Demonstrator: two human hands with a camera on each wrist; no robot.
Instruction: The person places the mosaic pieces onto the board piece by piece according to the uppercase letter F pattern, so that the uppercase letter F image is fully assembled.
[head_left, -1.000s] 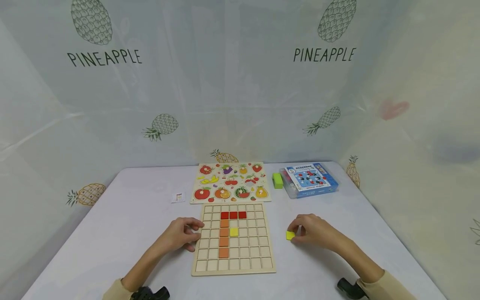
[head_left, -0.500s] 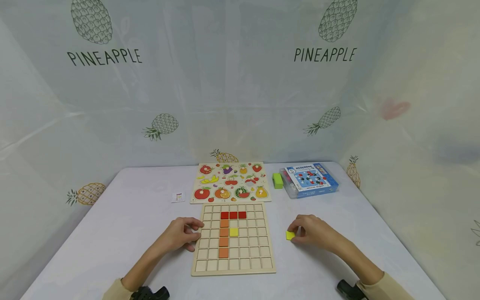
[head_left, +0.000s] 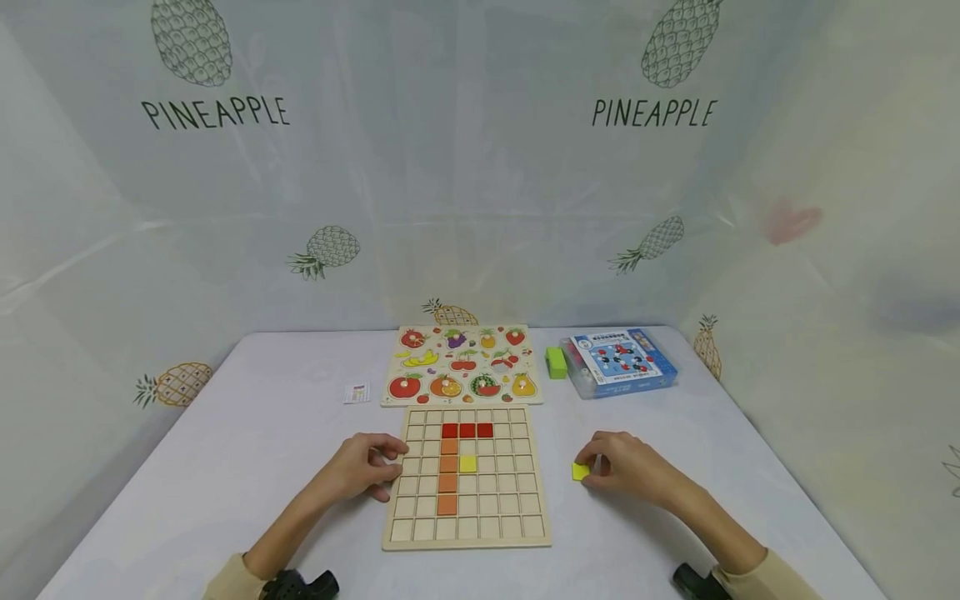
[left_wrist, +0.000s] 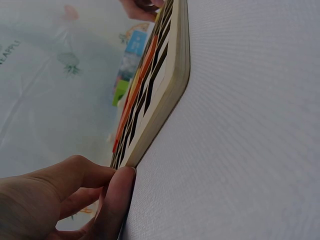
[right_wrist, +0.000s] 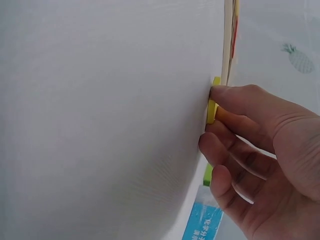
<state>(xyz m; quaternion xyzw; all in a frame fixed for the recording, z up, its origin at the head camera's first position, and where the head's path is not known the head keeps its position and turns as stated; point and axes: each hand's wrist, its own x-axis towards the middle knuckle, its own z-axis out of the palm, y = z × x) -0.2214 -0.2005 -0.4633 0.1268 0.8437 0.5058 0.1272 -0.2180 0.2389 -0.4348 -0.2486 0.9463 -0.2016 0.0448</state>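
Note:
On the table lies a wooden grid board point(head_left: 424, 529) with red, orange and yellow square tiles set in its cells. My left hand point(head_left: 363, 468) holds the board's left edge; in the left wrist view the thumb and index fingertips point(left_wrist: 125, 175) meet at that edge. To the right of the board, my right hand point(head_left: 624, 467) pinches a yellow square tile point(head_left: 581, 472) between thumb and index finger. In the right wrist view this tile point(right_wrist: 212, 107) is seen edge-on, close to the white tabletop, with the other fingers loosely curled below it.
Behind the grid board lies a fruit puzzle board point(head_left: 463, 365). A green block point(head_left: 556, 362) and a blue-and-clear box point(head_left: 622, 362) stand at the back right. A small printed card point(head_left: 357, 393) lies to the left. A pineapple-print curtain point(head_left: 480, 167) surrounds the table.
Both hands, the held yellow tile and the board stay in place. Only the head view has shifted very slightly.

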